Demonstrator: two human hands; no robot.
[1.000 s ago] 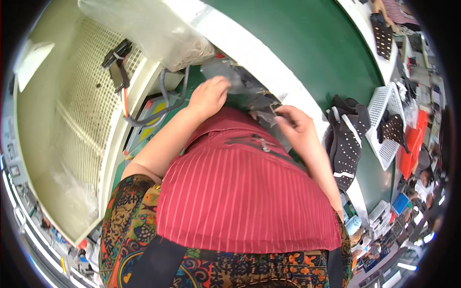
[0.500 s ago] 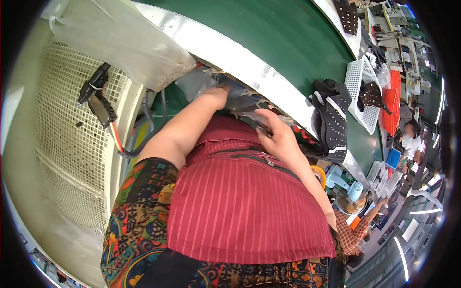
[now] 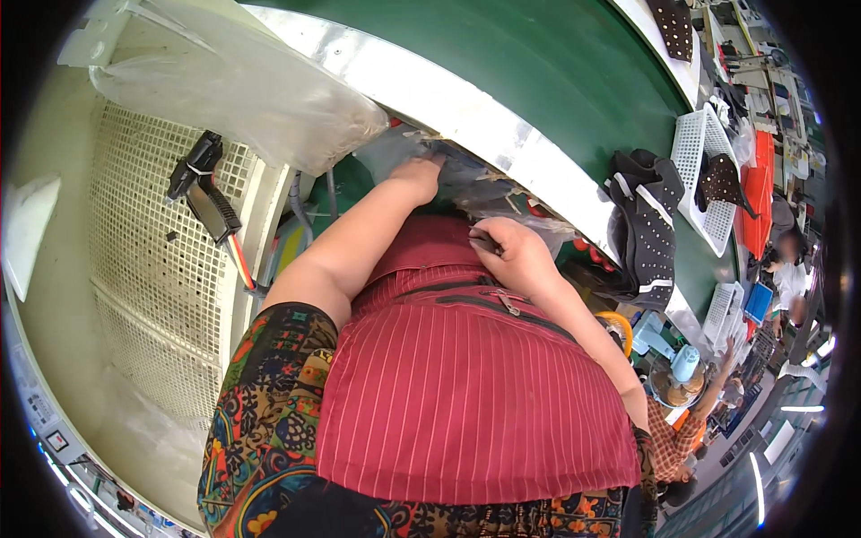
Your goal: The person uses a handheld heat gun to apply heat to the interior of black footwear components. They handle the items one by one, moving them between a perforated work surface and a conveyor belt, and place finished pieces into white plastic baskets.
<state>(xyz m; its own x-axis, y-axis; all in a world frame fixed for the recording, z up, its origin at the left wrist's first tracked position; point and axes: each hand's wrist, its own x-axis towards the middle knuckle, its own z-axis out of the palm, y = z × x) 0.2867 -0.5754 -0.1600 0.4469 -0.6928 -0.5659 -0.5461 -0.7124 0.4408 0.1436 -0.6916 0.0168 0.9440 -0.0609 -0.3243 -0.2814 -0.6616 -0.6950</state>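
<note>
My left hand (image 3: 418,179) reaches under the metal edge of the bench, among crumpled clear plastic bags (image 3: 466,190); its fingertips are hidden there. In front of the red striped apron (image 3: 466,386), near its top, my right hand (image 3: 513,249) is curled with thumb and fingers drawn together. Something small and dark shows at those fingers, too little of it to name. A zipper with a metal pull (image 3: 509,305) runs across the apron just below the right hand.
The green bench top (image 3: 502,63) has a shiny metal edge (image 3: 430,76). Black dotted fabric pieces (image 3: 650,233) hang over it, near a white basket (image 3: 695,166). At left, a black handheld tool (image 3: 204,184) lies on a cream perforated panel (image 3: 148,269). A plastic sheet (image 3: 242,99) hangs above.
My right hand has gone from loosely spread fingers to a closed curl, a little lower against the apron. My left hand stays under the bench edge. The whole view has shifted slightly.
</note>
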